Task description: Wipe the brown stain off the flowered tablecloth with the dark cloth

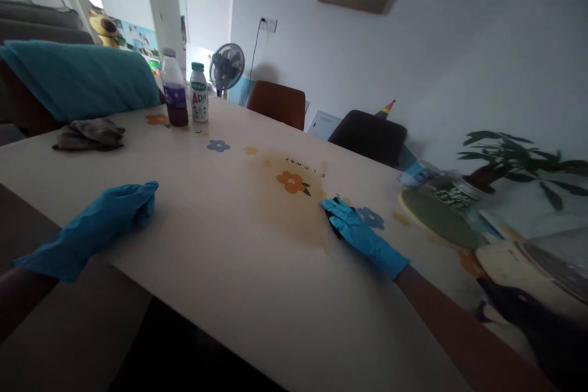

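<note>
My left hand (113,214), in a blue glove, hovers over or rests on the near left part of the table; its fingers are bent together and nothing shows in them. My right hand (361,236), gloved the same way, lies over a dark pad (334,225) and presses it to the tabletop. Only the pad's dark edges show, so its exact kind is hidden. Just left of that hand a brownish wet stain (285,217) spreads on the pale flower-print tablecloth (206,220), around a printed orange flower (291,182).
A crumpled grey-brown cloth (89,135) lies at the left. Behind it stand a purple-labelled bottle (174,95) and a white green-capped bottle (199,95). To the right are a green round mat (441,220), a potted plant (463,190) and a pale appliance (519,269).
</note>
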`<state>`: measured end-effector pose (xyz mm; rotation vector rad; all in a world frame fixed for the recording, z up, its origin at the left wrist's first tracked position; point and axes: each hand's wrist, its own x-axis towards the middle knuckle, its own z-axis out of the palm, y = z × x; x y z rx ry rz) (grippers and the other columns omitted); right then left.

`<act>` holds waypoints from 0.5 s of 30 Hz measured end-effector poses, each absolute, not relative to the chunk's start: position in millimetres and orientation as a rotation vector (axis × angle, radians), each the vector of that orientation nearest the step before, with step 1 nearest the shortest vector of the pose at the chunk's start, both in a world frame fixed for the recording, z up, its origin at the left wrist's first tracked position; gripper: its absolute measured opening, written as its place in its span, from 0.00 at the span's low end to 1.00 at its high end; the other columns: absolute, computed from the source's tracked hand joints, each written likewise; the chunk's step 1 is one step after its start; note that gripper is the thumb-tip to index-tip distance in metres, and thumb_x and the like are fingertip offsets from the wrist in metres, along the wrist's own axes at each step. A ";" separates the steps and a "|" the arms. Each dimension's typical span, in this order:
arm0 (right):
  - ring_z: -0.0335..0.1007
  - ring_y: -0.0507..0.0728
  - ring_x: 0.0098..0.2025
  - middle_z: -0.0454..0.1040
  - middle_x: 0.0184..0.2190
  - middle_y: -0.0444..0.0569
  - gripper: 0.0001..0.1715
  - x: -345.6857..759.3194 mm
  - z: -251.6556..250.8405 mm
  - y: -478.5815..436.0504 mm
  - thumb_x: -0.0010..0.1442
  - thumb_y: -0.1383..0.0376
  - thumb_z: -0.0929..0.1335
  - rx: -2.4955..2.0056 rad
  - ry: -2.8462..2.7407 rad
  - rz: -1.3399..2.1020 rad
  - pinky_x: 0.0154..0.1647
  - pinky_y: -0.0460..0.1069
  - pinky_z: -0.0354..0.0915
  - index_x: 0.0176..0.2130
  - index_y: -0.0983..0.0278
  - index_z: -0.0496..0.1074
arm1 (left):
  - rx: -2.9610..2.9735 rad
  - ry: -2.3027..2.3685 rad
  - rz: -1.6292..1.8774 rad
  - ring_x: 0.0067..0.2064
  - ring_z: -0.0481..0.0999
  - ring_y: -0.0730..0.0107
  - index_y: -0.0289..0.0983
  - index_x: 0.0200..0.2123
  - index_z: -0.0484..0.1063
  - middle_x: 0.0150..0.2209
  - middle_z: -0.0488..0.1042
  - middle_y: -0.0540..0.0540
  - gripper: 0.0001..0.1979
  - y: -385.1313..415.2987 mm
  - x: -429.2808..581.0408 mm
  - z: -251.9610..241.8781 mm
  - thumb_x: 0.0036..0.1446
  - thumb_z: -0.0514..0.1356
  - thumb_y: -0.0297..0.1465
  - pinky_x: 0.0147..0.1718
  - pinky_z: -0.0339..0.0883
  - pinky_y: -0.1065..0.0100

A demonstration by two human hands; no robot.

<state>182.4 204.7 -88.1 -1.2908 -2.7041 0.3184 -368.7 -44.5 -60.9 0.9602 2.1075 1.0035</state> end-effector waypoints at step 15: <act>0.46 0.71 0.88 0.56 0.86 0.46 0.41 156.0 -86.0 139.2 0.85 0.44 0.56 -1.192 -2.801 0.344 0.87 0.78 0.45 0.87 0.47 0.60 | 0.995 2.103 1.021 0.24 0.58 0.70 0.40 0.25 0.69 0.21 0.67 0.47 0.31 -43.3 -360.5 -58.0 0.65 0.57 0.60 0.24 0.56 0.68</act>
